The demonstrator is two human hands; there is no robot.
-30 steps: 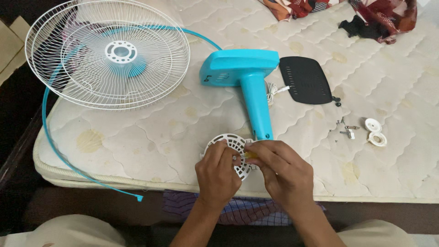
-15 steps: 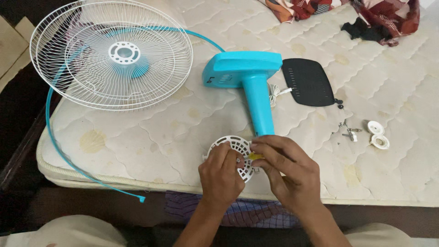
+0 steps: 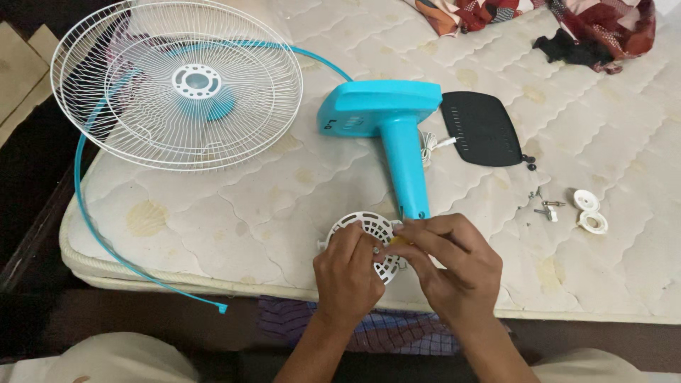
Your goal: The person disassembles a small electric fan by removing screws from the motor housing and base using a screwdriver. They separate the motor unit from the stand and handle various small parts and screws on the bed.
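A round white slotted fan motor cover (image 3: 365,228) lies at the near edge of the mattress, at the foot of the turquoise fan stand (image 3: 397,135). My left hand (image 3: 347,273) rests on the cover and holds it down. My right hand (image 3: 447,266) pinches a small yellow-handled tool (image 3: 397,242) against the cover's right side; most of the tool is hidden by my fingers.
White wire fan grilles (image 3: 177,85) and a turquoise rim ring (image 3: 106,241) lie at the left. A black base plate (image 3: 482,128), loose screws (image 3: 543,206) and two white caps (image 3: 589,213) sit to the right. Patterned cloth (image 3: 567,18) is at the far edge of the quilted mattress (image 3: 234,206).
Both hands stay on the white cover with only slight finger shifts. The view has drifted a little.
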